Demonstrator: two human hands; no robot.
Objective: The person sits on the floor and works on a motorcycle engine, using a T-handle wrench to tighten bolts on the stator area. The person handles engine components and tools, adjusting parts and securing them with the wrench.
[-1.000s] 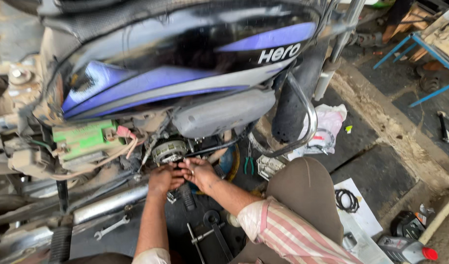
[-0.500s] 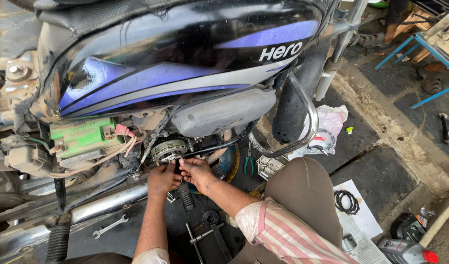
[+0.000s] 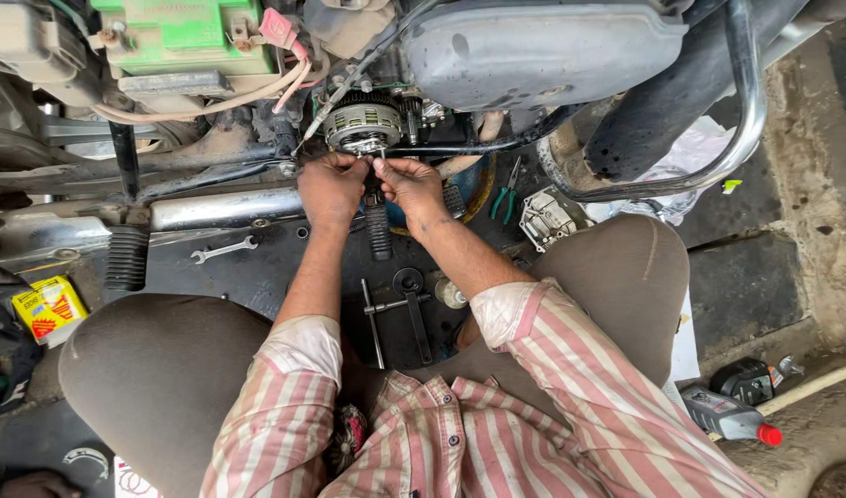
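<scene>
- left hand (image 3: 331, 189) and right hand (image 3: 412, 184) meet just under the round clutch assembly (image 3: 363, 124) on the engine's side; fingers pinched shut on something small at its lower edge; what exactly they pinch cannot be told
- step in hand looks like fitting or freeing a small fastener on the clutch; the next move calls for steady fingertip turning, perhaps a tool
- kick lever's ribbed rubber (image 3: 378, 231) hangs just below the hands
- open-end spanner (image 3: 224, 249) and t-handle wrench (image 3: 395, 318) lie on the dark mat; green-handled pliers (image 3: 508, 192) beside the removed cover (image 3: 544, 219)
- green battery (image 3: 183, 32) above left; oil bottle (image 3: 732, 415) far right
</scene>
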